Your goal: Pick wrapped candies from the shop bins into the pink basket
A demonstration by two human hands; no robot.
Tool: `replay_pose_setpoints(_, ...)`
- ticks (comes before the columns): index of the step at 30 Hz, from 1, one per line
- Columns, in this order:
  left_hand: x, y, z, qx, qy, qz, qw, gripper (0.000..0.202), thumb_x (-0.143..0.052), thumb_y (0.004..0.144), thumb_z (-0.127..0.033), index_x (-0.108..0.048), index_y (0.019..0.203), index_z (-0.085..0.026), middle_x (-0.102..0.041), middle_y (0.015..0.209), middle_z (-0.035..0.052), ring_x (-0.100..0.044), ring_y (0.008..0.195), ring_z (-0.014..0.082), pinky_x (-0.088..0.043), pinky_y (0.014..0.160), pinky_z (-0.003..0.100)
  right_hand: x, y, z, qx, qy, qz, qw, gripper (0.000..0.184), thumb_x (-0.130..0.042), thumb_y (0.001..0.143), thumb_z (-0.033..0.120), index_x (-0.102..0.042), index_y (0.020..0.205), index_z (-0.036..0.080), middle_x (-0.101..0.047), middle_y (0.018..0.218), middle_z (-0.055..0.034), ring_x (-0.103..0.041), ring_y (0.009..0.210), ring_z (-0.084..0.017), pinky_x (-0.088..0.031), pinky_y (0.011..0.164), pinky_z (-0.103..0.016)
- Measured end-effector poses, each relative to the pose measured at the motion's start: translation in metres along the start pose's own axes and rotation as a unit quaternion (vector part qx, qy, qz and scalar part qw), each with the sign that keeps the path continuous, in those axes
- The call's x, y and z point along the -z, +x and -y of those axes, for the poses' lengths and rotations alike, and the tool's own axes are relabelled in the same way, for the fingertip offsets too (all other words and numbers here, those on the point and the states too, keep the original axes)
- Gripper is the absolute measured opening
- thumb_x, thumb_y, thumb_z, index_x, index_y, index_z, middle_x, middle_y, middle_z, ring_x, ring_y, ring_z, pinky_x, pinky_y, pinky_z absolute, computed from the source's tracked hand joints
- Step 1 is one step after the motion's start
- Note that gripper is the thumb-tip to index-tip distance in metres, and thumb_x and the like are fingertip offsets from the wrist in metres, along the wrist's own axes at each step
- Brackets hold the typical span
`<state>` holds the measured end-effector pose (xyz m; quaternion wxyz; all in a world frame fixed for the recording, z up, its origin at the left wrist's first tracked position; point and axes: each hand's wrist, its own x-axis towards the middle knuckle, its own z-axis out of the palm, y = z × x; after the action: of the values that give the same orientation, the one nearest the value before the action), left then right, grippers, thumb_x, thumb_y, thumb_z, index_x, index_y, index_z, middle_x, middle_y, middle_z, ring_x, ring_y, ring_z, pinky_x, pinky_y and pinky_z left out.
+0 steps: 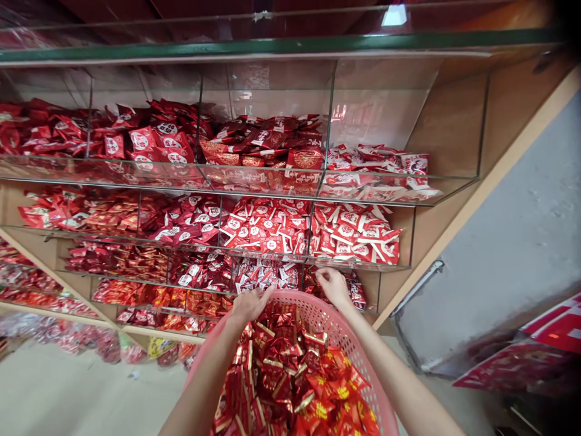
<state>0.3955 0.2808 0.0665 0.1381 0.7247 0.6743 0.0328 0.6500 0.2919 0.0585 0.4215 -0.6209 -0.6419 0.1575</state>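
A pink perforated plastic basket [338, 335] full of red and gold foil sweet packets [290, 369] is held up against a tiered glass display shelf. My left hand [249, 304] grips the basket's far rim on the left. My right hand [333, 286] is at the far rim on the right, its fingers reaching into the lower shelf compartment [354, 289] of red packets. Whether it holds a packet is hidden.
Several rows of glass-fronted compartments [272, 181] hold red wrapped sweets, with white-and-red packets [376, 163] at the right. A wooden frame [476, 200] slants down the right side beside a grey wall. Red cartons [540, 351] lie at the lower right. Bagged goods sit low on the left.
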Motion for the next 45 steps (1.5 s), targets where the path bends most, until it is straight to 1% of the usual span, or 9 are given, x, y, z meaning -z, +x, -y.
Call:
replay_pose_setpoints(4,0.000,0.000,0.000,0.002,-0.003,-0.001,1.000,0.088,-0.002,0.074,-0.073,-0.066,0.097,-0.016,-0.068,0.094,0.0195,-0.062,0.096,0.0333,-0.044,0.082,0.045,-0.015,0.016,-0.043,-0.132,-0.136,-0.016,0.982,0.036,-0.061,0.070,0.038,-0.063,0.097,0.016,-0.061,0.104,-0.0150,-0.058,0.095,-0.027,-0.043,0.075,-0.033)
replay_pose_setpoints(8,-0.001,0.001,0.001,0.004,-0.004,-0.004,1.000,0.087,-0.003,0.075,-0.073,-0.065,0.097,-0.017,-0.069,0.093,0.0187,-0.062,0.095,0.0321,-0.045,0.081,0.044,-0.025,0.017,-0.058,-0.199,-0.157,0.033,0.967,0.035,-0.064,0.066,0.044,-0.066,0.083,0.014,-0.059,0.099,-0.0168,-0.061,0.081,-0.025,-0.043,0.065,-0.031)
replay_pose_setpoints(16,-0.003,0.002,0.001,0.005,0.004,-0.004,1.000,0.088,-0.001,0.074,-0.073,-0.065,0.099,-0.016,-0.068,0.093,0.0187,-0.062,0.094,0.0325,-0.045,0.080,0.045,-0.028,0.012,-0.069,-0.152,-0.098,-0.023,0.983,0.023,-0.062,0.066,0.037,-0.061,0.080,0.018,-0.060,0.092,-0.0092,-0.059,0.078,-0.021,-0.041,0.067,-0.029)
replay_pose_setpoints(20,-0.001,0.000,0.000,0.007,0.000,-0.002,1.000,0.090,-0.001,0.074,-0.073,-0.064,0.102,-0.016,-0.068,0.097,0.0192,-0.061,0.097,0.0338,-0.044,0.082,0.047,-0.023,0.010,-0.066,-0.128,-0.036,-0.052,0.990,0.017,-0.055,0.070,0.036,-0.057,0.072,0.019,-0.063,0.077,-0.0052,-0.058,0.070,-0.019,-0.041,0.067,-0.029)
replay_pose_setpoints(29,0.003,-0.002,-0.002,0.010,-0.003,0.001,1.000,0.090,0.000,0.073,-0.074,-0.065,0.098,-0.016,-0.068,0.095,0.0190,-0.062,0.095,0.0328,-0.045,0.082,0.046,0.011,-0.011,-0.036,-0.080,0.148,-0.068,0.983,0.039,-0.053,0.070,0.057,-0.053,0.071,0.018,-0.062,0.069,-0.0049,-0.055,0.063,-0.016,-0.044,0.061,-0.028)
replay_pose_setpoints(33,0.001,0.000,-0.001,0.005,0.000,0.004,1.000,0.090,-0.001,0.073,-0.074,-0.064,0.100,-0.017,-0.068,0.097,0.0187,-0.061,0.096,0.0331,-0.045,0.082,0.046,0.037,-0.047,0.000,-0.060,0.250,0.012,0.966,0.035,-0.058,0.073,0.053,-0.055,0.077,0.018,-0.059,0.067,-0.0019,-0.051,0.061,-0.014,-0.042,0.059,-0.026)
replay_pose_setpoints(36,-0.001,0.001,0.000,-0.006,-0.003,0.002,1.000,0.091,0.000,0.072,-0.075,-0.065,0.100,-0.016,-0.068,0.096,0.0191,-0.061,0.096,0.0339,-0.045,0.081,0.046,0.039,-0.073,0.033,-0.029,0.270,0.158,0.949,0.028,-0.056,0.078,0.047,-0.055,0.078,0.018,-0.058,0.067,0.0002,-0.049,0.060,-0.012,-0.040,0.057,-0.024)
replay_pose_setpoints(40,-0.001,0.000,0.000,0.001,-0.003,0.001,1.000,0.091,0.000,0.072,-0.075,-0.065,0.100,-0.017,-0.068,0.096,0.0188,-0.061,0.097,0.0337,-0.045,0.081,0.047,0.009,-0.096,0.060,0.021,0.233,0.363,0.902,0.019,-0.058,0.079,0.035,-0.057,0.076,0.017,-0.055,0.065,0.0027,-0.047,0.058,-0.010,-0.037,0.054,-0.022)
replay_pose_setpoints(45,0.000,-0.001,0.000,0.005,0.001,0.003,1.000,0.091,0.001,0.072,-0.075,-0.065,0.099,-0.018,-0.069,0.094,0.0178,-0.061,0.096,0.0324,-0.045,0.082,0.045,-0.024,-0.107,0.062,0.041,0.119,0.442,0.888,0.011,-0.062,0.075,0.027,-0.062,0.079,0.017,-0.060,0.070,0.0021,-0.050,0.063,-0.010,-0.036,0.056,-0.021)
